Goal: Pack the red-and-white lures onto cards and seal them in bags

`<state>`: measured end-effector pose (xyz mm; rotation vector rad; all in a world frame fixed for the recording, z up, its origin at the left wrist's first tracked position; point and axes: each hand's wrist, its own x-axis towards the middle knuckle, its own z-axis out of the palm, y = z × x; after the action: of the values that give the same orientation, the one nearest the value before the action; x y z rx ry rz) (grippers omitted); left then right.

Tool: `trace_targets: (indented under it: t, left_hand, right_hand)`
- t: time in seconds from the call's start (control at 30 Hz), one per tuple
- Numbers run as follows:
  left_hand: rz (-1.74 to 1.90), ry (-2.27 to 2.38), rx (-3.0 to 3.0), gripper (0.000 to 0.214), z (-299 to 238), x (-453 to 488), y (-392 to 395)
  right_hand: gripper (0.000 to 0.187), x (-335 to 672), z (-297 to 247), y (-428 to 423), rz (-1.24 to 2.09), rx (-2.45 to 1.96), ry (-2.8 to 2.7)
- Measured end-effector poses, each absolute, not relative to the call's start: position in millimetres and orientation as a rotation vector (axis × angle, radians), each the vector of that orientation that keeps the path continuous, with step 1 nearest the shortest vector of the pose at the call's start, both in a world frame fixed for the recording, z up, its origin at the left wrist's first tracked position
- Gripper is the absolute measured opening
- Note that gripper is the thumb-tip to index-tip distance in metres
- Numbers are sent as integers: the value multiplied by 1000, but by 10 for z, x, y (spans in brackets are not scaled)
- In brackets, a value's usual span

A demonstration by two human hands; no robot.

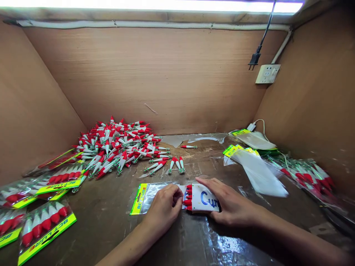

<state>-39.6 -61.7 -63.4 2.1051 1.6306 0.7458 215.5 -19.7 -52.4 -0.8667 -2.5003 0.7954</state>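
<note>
A clear plastic bag (pixel 146 195) with a yellow-green header lies flat on the worktop in front of me. My left hand (pixel 163 208) is closed, pinching the bag's open end. My right hand (pixel 230 205) holds a white card (pixel 201 197) with blue writing, which carries a row of red-and-white squid jig lures (pixel 188 197). The lures' red heads sit right at the bag's mouth, between my two hands.
A big heap of loose red-and-white lures (pixel 119 146) lies at the back left, with a few strays (pixel 176 165) nearer. Filled packs (pixel 44 229) are stacked at the left. Empty bags (pixel 255 168) and more lures (pixel 307 175) lie at the right. Brown board walls enclose the bench; a socket (pixel 267 74) is on the right wall.
</note>
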Motion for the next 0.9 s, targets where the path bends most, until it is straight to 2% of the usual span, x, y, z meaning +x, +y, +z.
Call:
trace_targets:
  t: [0.6,0.9]
  left_hand:
    - [750,1617,2279,15,-669,-438,-606]
    - [606,1606,2496,18,-690,-326,-704]
  right_hand:
    - [98,2144,-577,-138,752,-878,-2532]
    - [88,2026,-477,-179,611,-838,-2692]
